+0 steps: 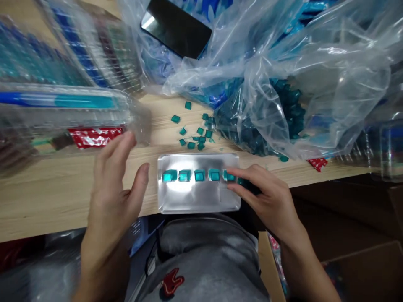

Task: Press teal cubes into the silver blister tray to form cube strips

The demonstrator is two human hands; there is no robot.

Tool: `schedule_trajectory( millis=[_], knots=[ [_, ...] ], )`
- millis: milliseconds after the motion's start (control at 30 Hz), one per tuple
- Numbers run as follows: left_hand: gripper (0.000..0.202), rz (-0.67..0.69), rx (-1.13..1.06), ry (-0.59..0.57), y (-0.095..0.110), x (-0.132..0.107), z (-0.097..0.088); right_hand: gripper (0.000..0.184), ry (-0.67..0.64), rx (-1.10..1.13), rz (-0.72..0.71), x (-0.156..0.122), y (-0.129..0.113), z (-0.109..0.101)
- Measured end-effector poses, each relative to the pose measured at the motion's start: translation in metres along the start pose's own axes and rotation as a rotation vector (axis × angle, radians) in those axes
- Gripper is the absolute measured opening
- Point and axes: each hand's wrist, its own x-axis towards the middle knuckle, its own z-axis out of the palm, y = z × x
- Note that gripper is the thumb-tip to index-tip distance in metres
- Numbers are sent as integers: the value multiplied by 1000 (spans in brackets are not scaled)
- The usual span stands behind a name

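A shallow silvery tray [195, 203] lies at the table's front edge. Several teal translucent square pieces [199, 175] stand in a row across its upper half. At the right end of that row, my right hand [267, 193] pinches the last teal piece [229, 175] between thumb and fingers. My left hand [116, 188] is raised left of the tray, fingers apart, holding nothing. Beyond the tray, loose teal pieces [200, 131] are scattered on the wood in front of a clear plastic bag [258, 96] full of similar pieces.
A black phone [176, 28] rests on the plastic bags at the back. Clear containers [63, 117] with a red packet [94, 137] fill the left side. A red scrap [317, 164] lies near the right edge of the wooden table [47, 201]. Cardboard boxes [362, 268] stand below right.
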Motion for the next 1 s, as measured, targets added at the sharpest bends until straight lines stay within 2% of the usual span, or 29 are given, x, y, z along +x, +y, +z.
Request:
schedule_trajectory(
  millis=[67,133,200,233,333,400,533,600,667,733,767,800,867,933,1000],
  knots=[
    [50,-18,-3,-7,0,-3,-4,26,30,-8,2,-2,0,1],
    [34,-22,11,-42,5,-4,-9,25,60,-8,0,-1,0,2],
    [19,74,4,-138,12,-3,-12,24,59,-20,2,1,0,3],
    [15,155,-19,-222,15,-3,-13,23,44,-28,7,2,0,3],
    [22,360,-69,-471,26,-6,-11,24,8,-42,23,3,2,3],
    [28,414,-42,-523,31,-10,-10,29,33,-18,17,0,2,1],
    [16,353,-67,-489,32,-6,-15,31,212,37,128,-16,2,-6],
    [18,290,-47,-331,26,8,-19,23,285,56,219,-25,1,-9],
    [38,261,37,-141,18,26,-19,19,312,99,267,-33,-1,-11],
    [51,315,97,-63,15,42,-16,17,316,150,291,-40,-3,-10],
    [47,363,103,-70,16,46,-15,17,320,172,303,-43,-3,-10],
    [39,414,85,-107,18,46,-14,18,323,195,320,-45,-4,-9],
    [29,445,10,-321,27,37,-14,19,314,286,398,-49,-2,-7],
    [26,355,-61,-669,34,22,-14,23,301,502,525,-51,1,-6],
    [22,223,-70,-916,37,9,-12,31,281,823,658,-49,5,-6]
  ],
)
